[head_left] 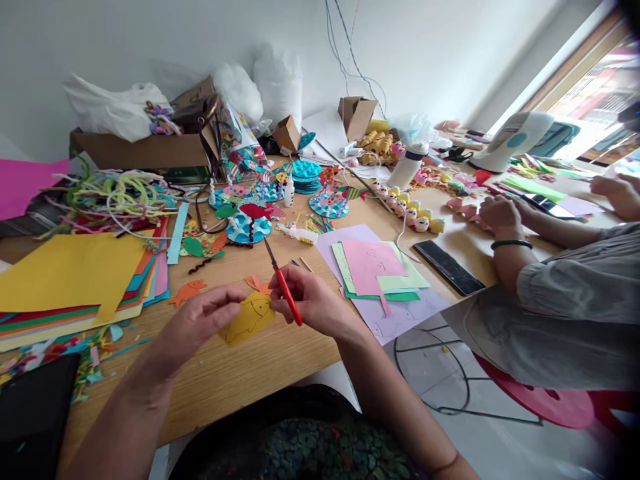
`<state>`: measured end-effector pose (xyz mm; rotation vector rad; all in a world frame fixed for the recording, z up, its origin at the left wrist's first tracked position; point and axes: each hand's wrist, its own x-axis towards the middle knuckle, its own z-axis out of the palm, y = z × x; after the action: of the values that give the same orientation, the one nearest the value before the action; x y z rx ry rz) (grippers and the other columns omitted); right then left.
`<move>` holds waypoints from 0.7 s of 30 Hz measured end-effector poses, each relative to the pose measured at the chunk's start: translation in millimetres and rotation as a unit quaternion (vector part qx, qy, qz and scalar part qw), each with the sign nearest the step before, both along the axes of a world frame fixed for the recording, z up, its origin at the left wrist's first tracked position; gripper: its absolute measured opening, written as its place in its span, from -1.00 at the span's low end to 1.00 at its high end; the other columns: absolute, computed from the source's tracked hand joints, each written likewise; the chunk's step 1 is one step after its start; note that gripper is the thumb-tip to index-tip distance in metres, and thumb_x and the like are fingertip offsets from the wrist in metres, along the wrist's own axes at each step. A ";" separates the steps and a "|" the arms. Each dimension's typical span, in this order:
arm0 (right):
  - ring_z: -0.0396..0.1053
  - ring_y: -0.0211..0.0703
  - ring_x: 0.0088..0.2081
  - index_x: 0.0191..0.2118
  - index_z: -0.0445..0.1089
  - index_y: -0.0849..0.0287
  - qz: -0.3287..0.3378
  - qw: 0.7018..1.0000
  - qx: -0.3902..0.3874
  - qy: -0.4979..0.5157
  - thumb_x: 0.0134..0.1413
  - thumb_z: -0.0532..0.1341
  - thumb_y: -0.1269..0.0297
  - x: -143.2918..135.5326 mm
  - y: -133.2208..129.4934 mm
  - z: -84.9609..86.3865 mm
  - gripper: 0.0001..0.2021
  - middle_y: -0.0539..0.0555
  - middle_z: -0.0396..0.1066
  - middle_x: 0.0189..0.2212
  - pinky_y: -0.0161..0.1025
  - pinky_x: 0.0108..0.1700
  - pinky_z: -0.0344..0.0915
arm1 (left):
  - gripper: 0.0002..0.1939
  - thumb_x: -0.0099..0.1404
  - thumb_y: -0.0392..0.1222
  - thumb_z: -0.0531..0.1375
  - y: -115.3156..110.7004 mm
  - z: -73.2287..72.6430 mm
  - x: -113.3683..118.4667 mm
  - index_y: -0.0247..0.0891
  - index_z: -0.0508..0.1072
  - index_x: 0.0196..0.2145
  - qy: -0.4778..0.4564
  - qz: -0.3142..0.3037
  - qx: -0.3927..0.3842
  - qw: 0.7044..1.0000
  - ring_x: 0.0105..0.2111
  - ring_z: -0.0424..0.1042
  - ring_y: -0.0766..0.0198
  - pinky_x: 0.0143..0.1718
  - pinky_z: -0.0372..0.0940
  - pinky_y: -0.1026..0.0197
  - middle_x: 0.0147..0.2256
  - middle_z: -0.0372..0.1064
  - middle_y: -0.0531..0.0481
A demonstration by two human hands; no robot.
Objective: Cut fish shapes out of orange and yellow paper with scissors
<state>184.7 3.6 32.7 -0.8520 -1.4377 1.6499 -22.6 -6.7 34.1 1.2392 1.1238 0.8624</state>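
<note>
A small piece of yellow paper [249, 319] with a fish outline drawn on it is pinched between the thumb and fingers of my left hand [213, 313]. My right hand [313, 300] grips scissors [285, 290] with red handles, their blades pointing away from me and apart from the paper. The right fingertips are at the paper's right edge; whether they pinch it too, I cannot tell. Just behind the paper lies an orange paper cut-out [257, 283], partly hidden. Farther left, an orange paper fish [188, 291] rests on the table.
Coloured paper sheets [70, 267] and paper scraps [93, 350] lie left. Pink, green and lilac sheets [375, 267] are at right, beside a phone [449, 267]. Blue paper crafts [249, 227] and a glue bottle [303, 235] stand behind. A co-worker's hands [500, 212] rest at the right.
</note>
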 end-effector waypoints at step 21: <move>0.18 -0.45 -0.68 -0.39 0.24 0.20 -0.150 0.979 -0.066 0.123 -0.25 0.33 0.30 -17.5 -0.1 -15.7 -0.72 -0.14 0.29 -0.58 -0.44 -0.65 0.09 | -0.83 0.02 -0.12 0.36 -22.9 -40.9 41.1 -0.23 0.51 -0.45 -0.196 0.124 0.057 0.971 -0.55 0.29 0.34 -0.55 0.25 0.33 -0.58 0.37 0.06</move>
<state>167.2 3.4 17.0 -0.8579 -0.9869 1.5687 18.5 -29.6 -6.8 0.9728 0.9272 1.3140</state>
